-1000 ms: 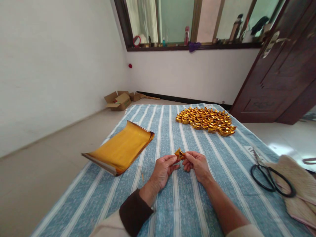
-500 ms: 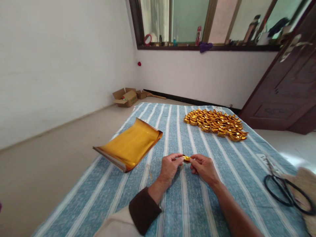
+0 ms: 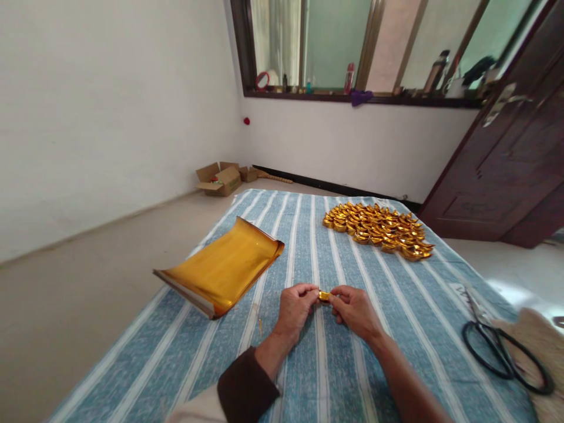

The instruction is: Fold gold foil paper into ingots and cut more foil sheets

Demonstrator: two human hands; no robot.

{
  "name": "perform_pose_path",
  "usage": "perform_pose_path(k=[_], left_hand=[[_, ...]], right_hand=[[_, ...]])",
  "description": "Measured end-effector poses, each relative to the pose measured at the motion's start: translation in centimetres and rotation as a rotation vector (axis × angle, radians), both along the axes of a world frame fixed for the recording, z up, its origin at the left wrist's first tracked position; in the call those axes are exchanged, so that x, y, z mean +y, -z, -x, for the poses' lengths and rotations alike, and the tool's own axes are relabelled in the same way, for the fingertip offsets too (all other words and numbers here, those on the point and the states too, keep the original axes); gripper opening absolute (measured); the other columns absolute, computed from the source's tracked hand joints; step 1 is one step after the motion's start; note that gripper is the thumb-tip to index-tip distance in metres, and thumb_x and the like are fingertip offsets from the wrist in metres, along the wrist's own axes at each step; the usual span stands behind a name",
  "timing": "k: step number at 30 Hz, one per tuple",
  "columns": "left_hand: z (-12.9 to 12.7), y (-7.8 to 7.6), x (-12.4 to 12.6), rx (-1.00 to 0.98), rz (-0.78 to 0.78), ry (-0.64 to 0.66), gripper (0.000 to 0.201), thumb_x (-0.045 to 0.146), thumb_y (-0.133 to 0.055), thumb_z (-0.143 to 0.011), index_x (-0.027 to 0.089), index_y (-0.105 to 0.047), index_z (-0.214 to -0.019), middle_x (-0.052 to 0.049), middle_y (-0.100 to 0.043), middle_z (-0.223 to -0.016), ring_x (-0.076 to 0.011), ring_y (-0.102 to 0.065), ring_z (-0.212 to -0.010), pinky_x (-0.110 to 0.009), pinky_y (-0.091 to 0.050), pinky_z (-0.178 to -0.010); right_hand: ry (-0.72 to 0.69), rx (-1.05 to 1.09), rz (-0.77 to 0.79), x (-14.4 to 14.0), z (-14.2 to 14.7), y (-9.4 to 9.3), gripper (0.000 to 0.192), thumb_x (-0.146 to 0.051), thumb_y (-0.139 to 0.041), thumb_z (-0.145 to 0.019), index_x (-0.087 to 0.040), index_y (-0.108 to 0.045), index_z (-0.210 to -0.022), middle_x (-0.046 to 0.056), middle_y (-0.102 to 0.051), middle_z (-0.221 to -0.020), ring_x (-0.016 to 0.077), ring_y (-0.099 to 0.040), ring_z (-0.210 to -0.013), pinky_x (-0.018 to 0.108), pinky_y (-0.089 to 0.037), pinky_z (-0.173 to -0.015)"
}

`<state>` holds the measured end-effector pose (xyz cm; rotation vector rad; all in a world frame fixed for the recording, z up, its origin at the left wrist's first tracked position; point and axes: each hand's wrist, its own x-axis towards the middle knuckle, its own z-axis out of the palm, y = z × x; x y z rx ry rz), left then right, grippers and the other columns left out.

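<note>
A small gold foil piece (image 3: 324,295) sits pinched between the two hands, just above the striped cloth (image 3: 343,364). Only a short, shiny strip of it shows in the gap between the fingertips; its ends are hidden inside the grips, so its full shape cannot be told. It looks creased and metallic, bright yellow-gold with darker orange folds.

The left hand (image 3: 294,310) has thumb and forefinger closed on the piece's left end, the other fingers curled under. The right hand (image 3: 355,311) clamps the right end the same way, fingers bunched together. The fingertips of both hands nearly meet over the piece.

The cloth is woven, blue-and-white in lengthwise stripes, with a slightly rough look. Left of the left fingers and a little beyond them lies a stack of gold sheets (image 3: 222,271), thin and glossy, its far edge curling upward. Well beyond the right fingers, a heap of folded gold ingots (image 3: 379,229) spreads over the cloth, each boat-shaped and gleaming. Far to the right of the right hand lie black-handled scissors (image 3: 502,351), partly on a pale woven mat (image 3: 544,341) at the cloth's edge.

Nothing lies between the hands and any of these. An open cardboard box (image 3: 219,178) rests on the floor by the wall, far beyond the sheets.
</note>
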<state>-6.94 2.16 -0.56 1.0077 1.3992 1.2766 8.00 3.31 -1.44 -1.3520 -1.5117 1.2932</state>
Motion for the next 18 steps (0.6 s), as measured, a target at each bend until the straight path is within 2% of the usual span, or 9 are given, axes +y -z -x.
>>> perform_pose_path(k=[9, 12, 14, 16, 18], left_hand=[[-0.1, 0.0, 0.0, -0.003, -0.004, 0.000, 0.014, 0.025, -0.064, -0.063, 0.014, -0.071, -0.066, -0.002, -0.064, -0.054, -0.0107, -0.051, -0.048, -0.021, -0.039, -0.048], [-0.2, 0.1, 0.1, -0.004, -0.005, -0.001, 0.013, 0.025, -0.064, -0.064, 0.014, -0.070, -0.066, -0.002, -0.064, -0.055, -0.0112, -0.052, -0.049, -0.021, -0.039, -0.048], [-0.1, 0.3, 0.1, -0.003, -0.007, -0.002, 0.013, 0.024, -0.064, -0.065, 0.013, -0.070, -0.066, -0.003, -0.064, -0.056, -0.0113, -0.053, -0.049, -0.021, -0.040, -0.049], [-0.1, 0.5, 0.2, -0.006, -0.004, -0.006, 0.013, 0.023, -0.063, -0.066, 0.013, -0.071, -0.067, -0.002, -0.064, -0.056, -0.0107, -0.052, -0.049, -0.021, -0.040, -0.049], [-0.1, 0.7, 0.1, -0.009, 0.005, -0.015, 0.012, 0.021, -0.062, -0.066, 0.012, -0.070, -0.067, -0.002, -0.063, -0.055, -0.0099, -0.050, -0.047, -0.021, -0.039, -0.048]], right_hand=[[0.020, -0.016, -0.029, 0.2, 0.5, 0.4, 0.028, -0.045, -0.061, -0.076, -0.018, -0.065, -0.072, -0.003, -0.055, -0.051, 0.0101, -0.050, -0.041, 0.021, -0.035, -0.040], [0.070, -0.032, -0.075, 0.1, 0.5, 0.3, 0.033, -0.048, -0.062, -0.075, -0.017, -0.068, -0.083, -0.003, -0.056, -0.051, 0.0114, -0.051, -0.041, 0.023, -0.037, -0.040], [0.133, -0.034, -0.138, -0.7, 0.0, -0.3, 0.037, -0.050, -0.065, -0.075, -0.017, -0.069, -0.092, -0.003, -0.057, -0.052, 0.0130, -0.053, -0.044, 0.025, -0.042, -0.044], [0.177, -0.003, -0.187, -2.2, -0.8, -1.2, 0.037, -0.052, -0.066, -0.077, -0.019, -0.069, -0.092, -0.002, -0.059, -0.056, 0.0146, -0.056, -0.050, 0.028, -0.047, -0.050], [0.146, 0.062, -0.173, -3.8, -1.5, -1.9, 0.035, -0.052, -0.064, -0.081, -0.021, -0.068, -0.096, 0.001, -0.065, -0.069, 0.0164, -0.060, -0.059, 0.030, -0.052, -0.056]])
